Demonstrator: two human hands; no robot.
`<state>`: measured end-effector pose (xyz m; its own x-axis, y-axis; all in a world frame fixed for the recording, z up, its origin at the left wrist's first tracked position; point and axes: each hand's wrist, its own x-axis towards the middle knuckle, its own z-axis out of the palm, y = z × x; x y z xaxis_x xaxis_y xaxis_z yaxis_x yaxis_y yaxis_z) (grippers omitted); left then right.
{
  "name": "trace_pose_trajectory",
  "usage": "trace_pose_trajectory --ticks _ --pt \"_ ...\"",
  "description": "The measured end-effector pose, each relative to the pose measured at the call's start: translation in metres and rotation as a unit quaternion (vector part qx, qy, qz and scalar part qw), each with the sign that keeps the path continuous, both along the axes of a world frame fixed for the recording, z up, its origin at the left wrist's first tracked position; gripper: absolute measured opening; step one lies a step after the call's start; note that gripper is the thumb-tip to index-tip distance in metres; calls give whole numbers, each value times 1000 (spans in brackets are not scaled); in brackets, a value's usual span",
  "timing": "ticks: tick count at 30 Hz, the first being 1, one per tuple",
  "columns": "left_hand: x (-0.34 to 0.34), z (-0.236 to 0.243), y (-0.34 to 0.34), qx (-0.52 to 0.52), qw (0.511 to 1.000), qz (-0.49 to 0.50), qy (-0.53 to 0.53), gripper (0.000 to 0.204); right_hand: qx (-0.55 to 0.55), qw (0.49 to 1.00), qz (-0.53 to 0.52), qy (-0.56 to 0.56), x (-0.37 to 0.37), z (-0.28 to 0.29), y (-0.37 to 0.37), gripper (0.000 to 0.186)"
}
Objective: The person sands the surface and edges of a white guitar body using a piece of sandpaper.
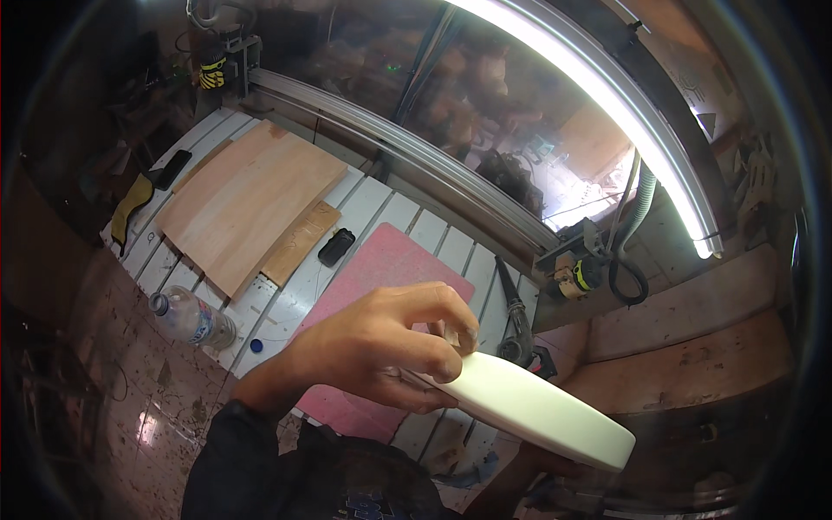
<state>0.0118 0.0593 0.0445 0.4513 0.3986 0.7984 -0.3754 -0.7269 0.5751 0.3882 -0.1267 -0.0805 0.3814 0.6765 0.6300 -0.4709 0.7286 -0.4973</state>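
A thick white slab [537, 407] with smooth rounded edges is held up in front of me, seen nearly edge-on and sloping down to the right. At its left end is my left hand [403, 342], closed, with bent fingers and thumb pressed to the edge. Something small and pale shows between those fingers, too hidden to name. Under the slab's right part, my right hand [555, 464] bears it from below; its fingers are mostly hidden in shadow. Beneath my left hand lies a pink mat [381, 269] on the white slatted table [373, 204].
Wooden boards [256, 199] lie at the table's left. Near them are a plastic bottle [191, 316], a blue cap [256, 345], a small black case [336, 247], a black phone-like object [172, 170] and a yellow-black strip [132, 212]. A black blower-like tool [517, 334] lies to the right.
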Motion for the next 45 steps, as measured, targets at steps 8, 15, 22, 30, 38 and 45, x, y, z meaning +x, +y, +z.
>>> trace_pose_trajectory --ticks 8,15,22,30,38,45 --pt "3 -2 -1 0 1000 0 -12 28 -35 997 -59 40 -11 6 -2 36" --pt "3 -1 -1 -2 1000 -6 -11 33 -38 997 -62 11 8 -11 -10 33" --pt "2 -1 -4 -2 1000 -6 -9 31 -70 988 -126 62 -10 -4 -6 31" --pt "2 -3 -4 4 1000 -6 -10 31 -67 991 -103 60 -5 -4 -10 33" --pt "2 -5 -3 -7 1000 -12 -21 30 -71 989 -106 75 -2 -9 -12 34" --pt "0 -4 -4 -10 1000 -11 -7 35 -46 991 -103 76 -9 -6 -7 39"
